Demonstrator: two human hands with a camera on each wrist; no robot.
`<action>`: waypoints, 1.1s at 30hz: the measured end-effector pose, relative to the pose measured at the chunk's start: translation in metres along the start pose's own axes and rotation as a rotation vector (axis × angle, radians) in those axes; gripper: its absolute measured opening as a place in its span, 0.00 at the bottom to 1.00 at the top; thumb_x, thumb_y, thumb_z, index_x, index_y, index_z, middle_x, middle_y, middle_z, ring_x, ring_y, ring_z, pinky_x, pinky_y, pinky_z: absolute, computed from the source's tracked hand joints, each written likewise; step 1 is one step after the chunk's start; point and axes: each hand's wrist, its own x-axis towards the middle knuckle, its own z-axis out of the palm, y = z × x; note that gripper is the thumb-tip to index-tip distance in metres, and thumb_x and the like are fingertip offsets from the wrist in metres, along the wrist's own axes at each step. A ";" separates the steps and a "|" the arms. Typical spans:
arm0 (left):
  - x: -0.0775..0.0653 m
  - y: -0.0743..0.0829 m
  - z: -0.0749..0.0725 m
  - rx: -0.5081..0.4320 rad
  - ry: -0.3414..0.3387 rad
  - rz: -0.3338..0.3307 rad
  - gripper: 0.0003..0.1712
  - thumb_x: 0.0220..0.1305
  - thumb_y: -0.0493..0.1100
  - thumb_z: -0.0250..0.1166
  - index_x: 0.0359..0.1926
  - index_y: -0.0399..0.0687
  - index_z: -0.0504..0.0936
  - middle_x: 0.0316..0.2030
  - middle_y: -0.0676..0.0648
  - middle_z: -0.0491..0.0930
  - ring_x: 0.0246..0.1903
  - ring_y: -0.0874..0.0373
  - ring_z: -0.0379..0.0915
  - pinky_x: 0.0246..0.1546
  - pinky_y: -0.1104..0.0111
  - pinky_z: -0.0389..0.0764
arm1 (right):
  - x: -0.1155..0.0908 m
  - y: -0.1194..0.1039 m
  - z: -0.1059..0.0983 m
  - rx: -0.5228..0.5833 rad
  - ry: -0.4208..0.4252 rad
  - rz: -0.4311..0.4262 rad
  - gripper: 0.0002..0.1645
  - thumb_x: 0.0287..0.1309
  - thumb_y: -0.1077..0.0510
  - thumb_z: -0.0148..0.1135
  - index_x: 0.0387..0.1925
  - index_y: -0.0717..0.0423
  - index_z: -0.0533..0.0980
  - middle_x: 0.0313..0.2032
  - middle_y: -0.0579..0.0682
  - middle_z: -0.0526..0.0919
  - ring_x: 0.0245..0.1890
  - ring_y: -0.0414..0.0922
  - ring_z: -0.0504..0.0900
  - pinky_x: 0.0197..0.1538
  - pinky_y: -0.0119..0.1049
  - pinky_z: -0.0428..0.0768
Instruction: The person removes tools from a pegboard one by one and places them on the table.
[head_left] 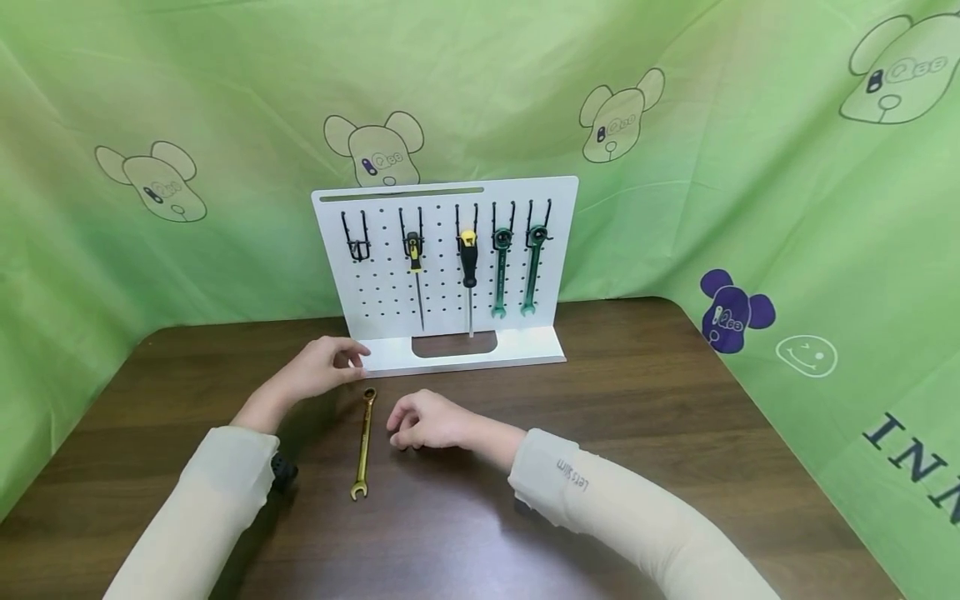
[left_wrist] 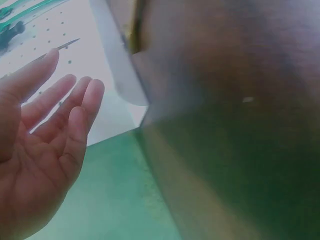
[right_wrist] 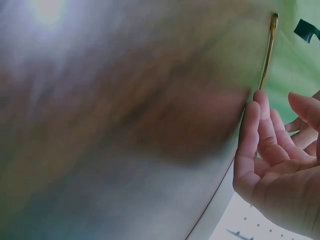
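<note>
A gold combination wrench lies on the dark wooden table between the two hands, its ring end toward the pegboard. My left hand is at the front left corner of the white pegboard's base; its fingers, loosely bent in the left wrist view, hold nothing. To the right of the wrench, my right hand hovers low with loosely curled fingers and nothing between them. In the right wrist view, its fingertips overlap the lower part of the gold wrench.
On the pegboard hang a small yellow-black screwdriver, a larger black-handled screwdriver and two green wrenches. The leftmost hook carries no tool. A green printed cloth stands behind the table.
</note>
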 end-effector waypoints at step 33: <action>0.067 0.047 -0.016 -0.298 0.470 0.000 0.18 0.71 0.39 0.61 0.59 0.37 0.78 0.52 0.38 0.83 0.54 0.46 0.79 0.56 0.55 0.80 | 0.037 0.024 -0.065 0.160 0.538 0.109 0.15 0.64 0.64 0.62 0.53 0.62 0.78 0.49 0.60 0.84 0.48 0.54 0.84 0.52 0.40 0.84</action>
